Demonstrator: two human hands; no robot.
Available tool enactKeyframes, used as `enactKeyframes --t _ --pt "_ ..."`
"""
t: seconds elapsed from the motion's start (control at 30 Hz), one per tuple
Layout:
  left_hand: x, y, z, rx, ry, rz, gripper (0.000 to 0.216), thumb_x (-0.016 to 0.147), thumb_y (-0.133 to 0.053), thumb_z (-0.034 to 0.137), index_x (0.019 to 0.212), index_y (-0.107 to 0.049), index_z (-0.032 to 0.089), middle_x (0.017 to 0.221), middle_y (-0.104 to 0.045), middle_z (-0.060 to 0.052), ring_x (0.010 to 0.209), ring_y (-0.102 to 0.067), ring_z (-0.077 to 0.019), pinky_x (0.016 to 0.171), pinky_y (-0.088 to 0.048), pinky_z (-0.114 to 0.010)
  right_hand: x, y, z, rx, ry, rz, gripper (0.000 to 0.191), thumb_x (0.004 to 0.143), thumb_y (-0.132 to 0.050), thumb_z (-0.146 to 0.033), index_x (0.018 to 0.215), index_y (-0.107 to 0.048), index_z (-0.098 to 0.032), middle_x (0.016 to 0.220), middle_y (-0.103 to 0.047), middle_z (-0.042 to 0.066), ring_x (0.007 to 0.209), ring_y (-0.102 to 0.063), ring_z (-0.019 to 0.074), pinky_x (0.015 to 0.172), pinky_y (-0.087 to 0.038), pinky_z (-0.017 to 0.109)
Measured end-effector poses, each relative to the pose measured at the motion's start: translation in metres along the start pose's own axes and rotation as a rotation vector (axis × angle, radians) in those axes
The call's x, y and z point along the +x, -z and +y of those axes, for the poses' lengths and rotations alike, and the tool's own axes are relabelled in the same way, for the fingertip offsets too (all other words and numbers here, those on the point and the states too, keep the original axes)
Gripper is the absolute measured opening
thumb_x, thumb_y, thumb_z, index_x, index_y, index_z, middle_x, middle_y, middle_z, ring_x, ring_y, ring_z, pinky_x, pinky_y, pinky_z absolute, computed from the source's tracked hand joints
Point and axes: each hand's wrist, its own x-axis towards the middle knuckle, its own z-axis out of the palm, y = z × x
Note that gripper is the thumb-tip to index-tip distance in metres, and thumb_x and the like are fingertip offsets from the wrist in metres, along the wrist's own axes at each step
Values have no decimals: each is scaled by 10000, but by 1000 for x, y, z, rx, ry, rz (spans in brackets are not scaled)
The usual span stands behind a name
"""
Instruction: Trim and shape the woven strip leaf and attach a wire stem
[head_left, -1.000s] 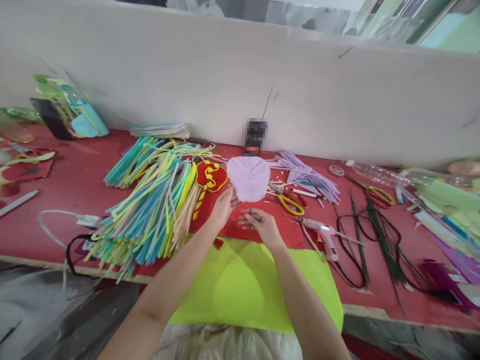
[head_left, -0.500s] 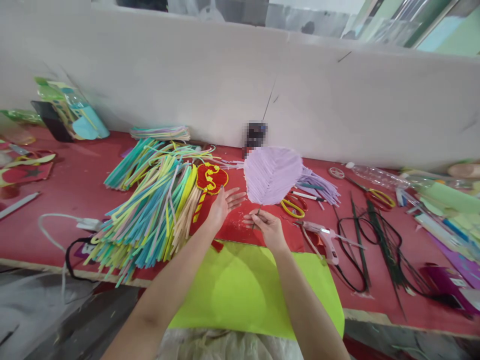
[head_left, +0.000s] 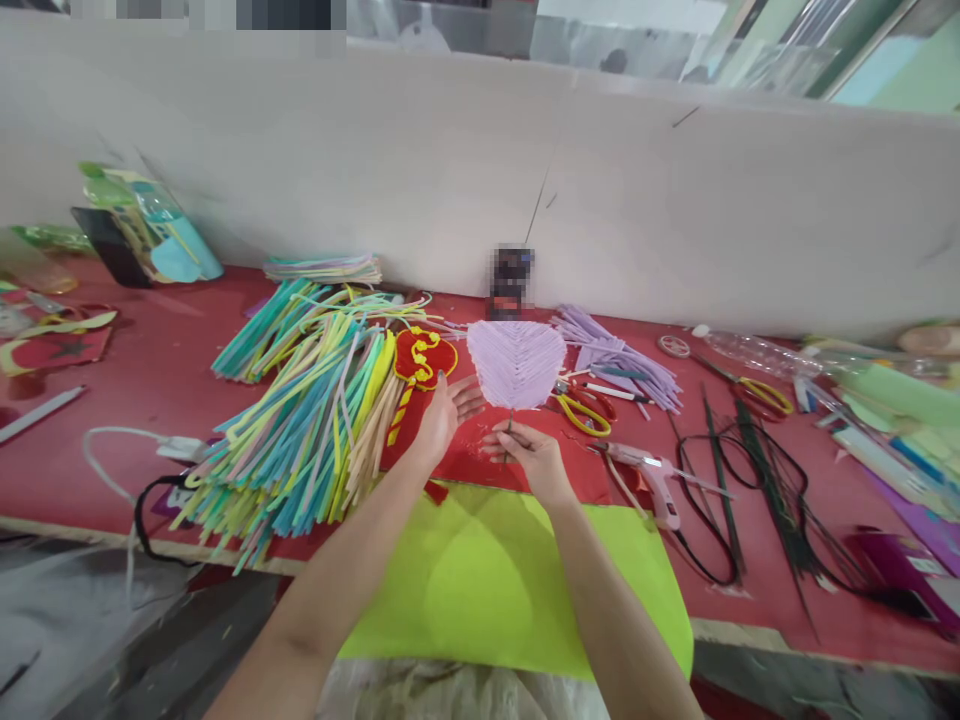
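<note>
My right hand (head_left: 530,455) pinches the thin wire stem of a lilac leaf-shaped piece (head_left: 516,362) made of foam strips and holds it upright above the red table (head_left: 150,370). My left hand (head_left: 444,410) is open, fingers spread, just left of the leaf's lower edge, close to it or lightly touching. A red and yellow ornament (head_left: 421,360) lies just beyond my left hand. A lime green foam sheet (head_left: 495,590) lies under my forearms at the table's near edge.
A big heap of coloured foam strips (head_left: 307,410) lies to the left, lilac strips (head_left: 615,355) to the right. Yellow scissors (head_left: 581,408), a glue gun (head_left: 649,475), dark wires (head_left: 750,470) and more scissors (head_left: 757,388) sit at right. A grey partition (head_left: 480,180) backs the table.
The lilac leaf swung right and tilted half a second ago, then came back to face me, centred. My left hand let go of its edge and opened.
</note>
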Motion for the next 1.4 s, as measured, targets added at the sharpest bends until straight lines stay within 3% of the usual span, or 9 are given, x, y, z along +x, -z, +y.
enactKeyframes --t 0.2,0.3,0.4,0.5,0.6,1.0,1.2,1.4 --pt "-8 -6 0 -124 -72 -93 501 820 -424 591 997 -637 173 1010 -681 -91 1020 -610 -190 912 -441 -315 -2 -3 1 -27 -54 -60 304 651 -728 -402 837 -661 -172 800 -724 63 713 -699 211 659 -575 339" --pt "-9 -8 0 -175 -116 -6 321 741 -637 426 942 -640 176 960 -699 -59 1045 -607 -184 949 -427 -320 -2 -7 2 -74 -128 -88 345 622 -738 -427 824 -654 -161 783 -721 66 708 -699 217 627 -573 329" --pt "-8 -9 -1 -180 -141 93 260 657 -727 255 878 -642 150 881 -713 -55 1038 -616 -201 967 -422 -354 -3 -12 5 -125 -163 -120 366 636 -723 -446 837 -634 -154 763 -716 62 661 -694 193 589 -565 290" --pt "-8 -12 -2 -165 -134 146 262 631 -737 181 871 -645 132 880 -717 -71 1026 -623 -224 966 -426 -388 -4 -16 9 -169 -128 -63 371 719 -648 -475 915 -572 -169 642 -680 7 449 -623 132 411 -488 218" --pt "-8 -13 -3 -155 -126 180 243 647 -722 165 876 -649 132 894 -718 -71 1015 -628 -221 970 -425 -392 -4 -19 14 -210 -66 4 332 774 -574 -508 845 -502 -193 511 -597 -50 312 -518 100 303 -378 185" --pt "-4 -13 -16 -223 -82 232 214 708 -665 158 916 -626 124 907 -713 -76 947 -652 -208 940 -455 -395 -5 -19 16 -160 -112 -64 356 754 -580 -531 754 -452 -198 517 -612 -39 338 -551 105 326 -363 178" --pt "-5 -13 -19 -168 43 166 158 702 -659 127 860 -652 117 861 -714 -72 847 -667 -187 864 -494 -349 -4 -18 15 -184 -122 -11 400 710 -601 -572 748 -456 -201 504 -606 -32 340 -553 121 318 -376 194" --pt "-3 -12 -21 -158 11 212 193 679 -674 103 871 -665 119 859 -714 -63 811 -663 -179 855 -488 -358 -3 -18 18 -195 -130 -1 400 712 -588 -577 757 -458 -201 494 -605 -31 331 -546 117 319 -375 188"
